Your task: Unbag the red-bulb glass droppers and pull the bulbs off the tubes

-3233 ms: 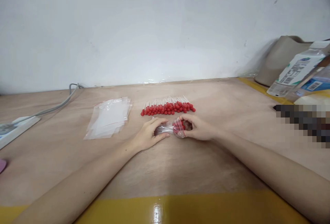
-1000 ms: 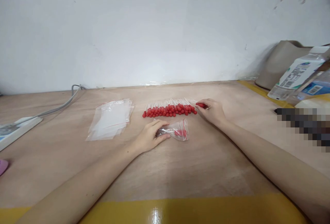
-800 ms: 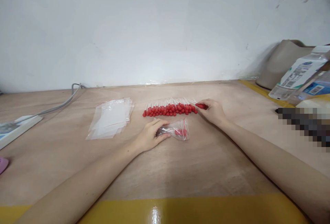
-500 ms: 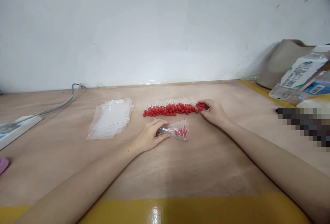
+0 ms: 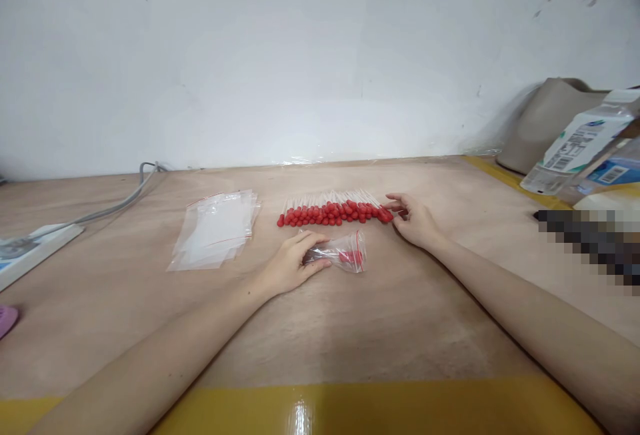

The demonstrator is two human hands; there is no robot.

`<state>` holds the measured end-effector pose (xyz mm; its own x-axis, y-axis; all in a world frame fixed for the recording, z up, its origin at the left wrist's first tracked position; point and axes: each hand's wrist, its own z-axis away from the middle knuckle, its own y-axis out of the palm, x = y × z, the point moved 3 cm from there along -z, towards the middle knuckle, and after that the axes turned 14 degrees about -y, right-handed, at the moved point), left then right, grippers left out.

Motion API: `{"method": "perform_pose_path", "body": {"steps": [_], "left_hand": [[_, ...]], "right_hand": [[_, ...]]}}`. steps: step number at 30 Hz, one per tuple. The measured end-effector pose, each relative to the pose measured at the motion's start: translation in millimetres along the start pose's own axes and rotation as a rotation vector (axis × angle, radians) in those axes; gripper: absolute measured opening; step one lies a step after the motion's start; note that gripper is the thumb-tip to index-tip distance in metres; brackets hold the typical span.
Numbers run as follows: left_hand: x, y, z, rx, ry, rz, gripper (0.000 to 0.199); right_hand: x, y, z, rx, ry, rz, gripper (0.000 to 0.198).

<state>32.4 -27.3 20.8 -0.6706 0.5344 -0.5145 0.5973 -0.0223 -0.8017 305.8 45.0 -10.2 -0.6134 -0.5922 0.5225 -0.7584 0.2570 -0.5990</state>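
Observation:
My left hand is closed around a clear zip bag with a red-lined mouth that points right. A few red tips show inside it. Behind the bag, white sticks with rounded red heads lie side by side in a long row, their heads toward me. At the row's right end is my right hand, its fingers apart and nothing visibly held. Its fingertips are beside the last red heads; whether they touch is hard to tell.
A stack of flat clear zip bags lies to the left. Farther left are a power strip with a grey cable and a pink object. At right stand a plastic bottle and a grey-beige container. Yellow tape edges the table.
My right hand has let go of the red-headed sticks it had at the row's right end; they now lie against the row. My left hand and the bag have stayed put.

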Motion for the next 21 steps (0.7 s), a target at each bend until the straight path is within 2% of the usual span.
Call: {"method": "perform_pose_path", "body": {"steps": [3,6,9,11,13,15,17,21], "left_hand": [[0,0,0,-0.001,-0.003,0.004,0.030],[0,0,0,-0.007,-0.003,0.002,0.030],[0,0,0,-0.011,0.004,-0.006,0.029],[0,0,0,-0.010,0.007,-0.011,0.030],[-1,0,0,-0.012,0.012,-0.010,0.030],[-1,0,0,-0.012,0.018,-0.009,0.030],[-1,0,0,-0.011,0.023,-0.012,0.030],[0,1,0,-0.011,0.025,-0.012,0.029]], "right_hand": [[-2,1,0,-0.021,0.012,-0.007,0.052],[4,-5,-2,-0.131,0.005,0.029,0.043],[27,-14,1,-0.341,-0.108,0.124,0.030],[47,-16,5,-0.392,-0.195,0.147,0.018],[67,-10,8,-0.254,-0.289,0.067,0.012],[85,1,12,-0.005,-0.386,-0.045,0.017],[97,9,15,0.186,-0.438,-0.098,0.015],[109,17,15,0.406,-0.376,-0.101,0.017]]}}
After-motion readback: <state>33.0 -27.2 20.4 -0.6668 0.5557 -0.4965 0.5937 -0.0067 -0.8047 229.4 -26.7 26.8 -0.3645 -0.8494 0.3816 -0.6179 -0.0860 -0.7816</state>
